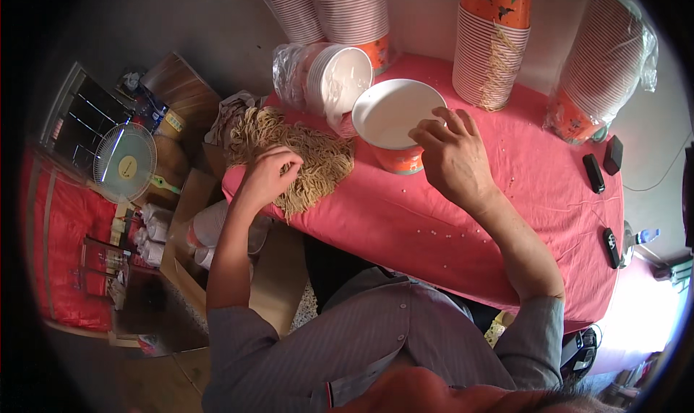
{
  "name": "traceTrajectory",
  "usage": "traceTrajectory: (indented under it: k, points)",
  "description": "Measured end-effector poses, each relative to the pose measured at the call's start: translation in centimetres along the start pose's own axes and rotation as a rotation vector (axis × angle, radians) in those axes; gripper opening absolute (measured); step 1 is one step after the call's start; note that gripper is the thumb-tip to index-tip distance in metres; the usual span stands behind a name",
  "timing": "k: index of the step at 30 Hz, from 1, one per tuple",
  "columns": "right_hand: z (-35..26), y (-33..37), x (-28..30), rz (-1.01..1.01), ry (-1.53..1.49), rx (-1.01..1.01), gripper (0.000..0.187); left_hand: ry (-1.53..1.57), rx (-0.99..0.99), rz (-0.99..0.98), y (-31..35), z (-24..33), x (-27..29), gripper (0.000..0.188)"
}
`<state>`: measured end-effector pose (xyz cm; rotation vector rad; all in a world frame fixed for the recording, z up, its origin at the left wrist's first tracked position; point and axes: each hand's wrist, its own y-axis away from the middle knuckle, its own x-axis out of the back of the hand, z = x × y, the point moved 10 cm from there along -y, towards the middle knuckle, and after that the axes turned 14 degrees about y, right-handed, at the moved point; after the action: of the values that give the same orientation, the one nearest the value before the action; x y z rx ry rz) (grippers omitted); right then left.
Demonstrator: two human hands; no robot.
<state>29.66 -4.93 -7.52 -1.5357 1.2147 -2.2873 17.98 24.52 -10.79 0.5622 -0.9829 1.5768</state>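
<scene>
My left hand [273, 173] is closed, its fingers curled over a loose pile of tan, noodle-like strands [314, 169] at the table's left edge. Whether any strand is pinched in it is hidden. Just right of the pile, a large white paper bucket [394, 160] with an orange printed lower part stands upright, mouth up. At its right rim is my right hand [455, 156], fingers bent and drawn together over the mouth. What those fingers hold, if anything, I cannot make out. The bucket's near inside looks white; its bottom is not fully visible.
Behind stand tall stacks of paper buckets [490, 62], one wrapped in plastic [603, 66]. A wrapped stack [340, 77] lies tipped beside the bucket. Small white bits dot the pink tablecloth [376, 211]. Black devices [594, 173] line the right edge. A cardboard box [271, 276] sits below left.
</scene>
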Motion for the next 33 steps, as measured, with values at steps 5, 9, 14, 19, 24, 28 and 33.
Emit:
traceTrajectory:
  k: [5,9,14,19,24,28,33]
  points:
    - [-0.3,-0.5,1.5,0.022,-0.096,-0.014,0.03,-0.117,-0.063,-0.039,1.4,0.6,-0.7,0.017]
    - [0.0,-0.3,1.1,0.025,-0.097,-0.026,0.03,-0.142,-0.056,-0.074,1.0,-0.1,-1.4,0.018]
    - [-0.2,-0.3,1.1,0.039,-0.096,-0.028,0.028,-0.251,-0.084,-0.014,0.3,-2.1,-1.0,0.018]
    - [-0.4,-0.1,1.2,0.054,-0.09,-0.021,0.028,-0.367,-0.121,-0.107,-0.5,-1.8,-1.9,0.018]
    - [-0.5,-0.3,1.4,0.055,-0.107,-0.017,0.028,-0.322,-0.061,-0.142,-0.7,-2.4,-1.7,0.015]
    - [-0.5,-0.1,1.0,0.044,-0.14,-0.016,0.028,-0.19,-0.109,-0.049,-1.2,-1.2,-0.3,0.011]
    - [-0.6,-0.2,1.2,0.044,-0.172,-0.018,0.028,-0.081,-0.161,0.049,-1.1,0.1,1.0,0.009]
